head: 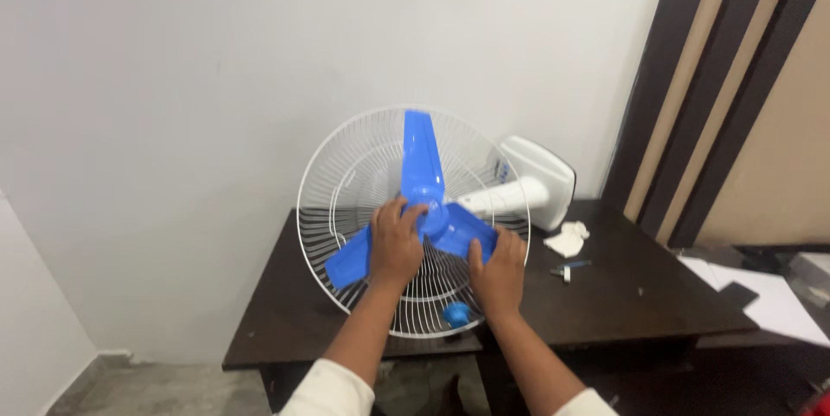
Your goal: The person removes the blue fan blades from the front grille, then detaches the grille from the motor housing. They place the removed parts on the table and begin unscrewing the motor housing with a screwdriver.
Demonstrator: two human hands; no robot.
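Note:
A fan lies tilted on a dark wooden table (640, 295), its white wire rear guard (346, 174) facing me with a blue three-blade propeller (422, 165) mounted in it. My left hand (395, 243) rests on the blue hub and the lower-left blade. My right hand (499, 269) grips the lower-right blade near the guard's rim. A small blue cap (456, 314) lies inside the guard at the bottom. The white stem and base (536, 182) stick out to the right behind the guard.
A crumpled white cloth (566, 239) and a small screwdriver (571, 269) lie on the table right of the fan. White papers and a dark phone (752, 295) sit at the far right. The white wall is close behind; the floor shows at the lower left.

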